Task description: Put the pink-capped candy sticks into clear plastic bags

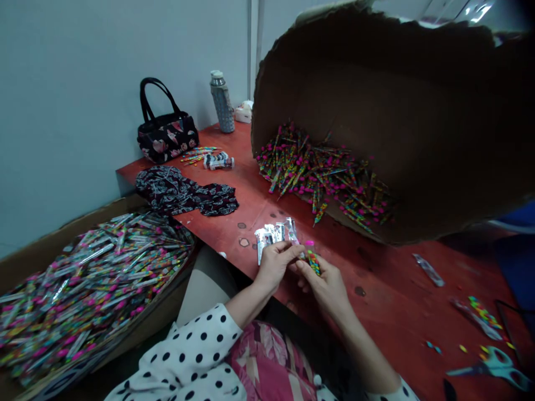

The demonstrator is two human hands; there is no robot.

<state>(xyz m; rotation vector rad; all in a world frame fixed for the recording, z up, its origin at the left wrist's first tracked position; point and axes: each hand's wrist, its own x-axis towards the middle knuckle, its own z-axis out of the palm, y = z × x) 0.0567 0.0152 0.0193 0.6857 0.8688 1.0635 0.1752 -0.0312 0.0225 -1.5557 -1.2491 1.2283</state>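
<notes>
Near the red table's front edge, my two hands are close together. My left hand [275, 264] is closed, with thumb and fingertips on the clear end of a small wrapper, beside several silvery packets [271, 236]. In my right hand [328, 281] is a colourful beaded stick [312, 262] with a pink end, pinched between thumb and fingers. The fingertips of both hands nearly meet, and the lower fingers are partly hidden.
A tipped cardboard box [355, 111] holds many beaded sticks [317, 172]. At left, another box [167, 303] is full of wrapped sticks [100, 278]. Also around: a handbag [167, 139], flask [223, 106], dark cloth [184, 190], scissors [495, 366] and loose beads.
</notes>
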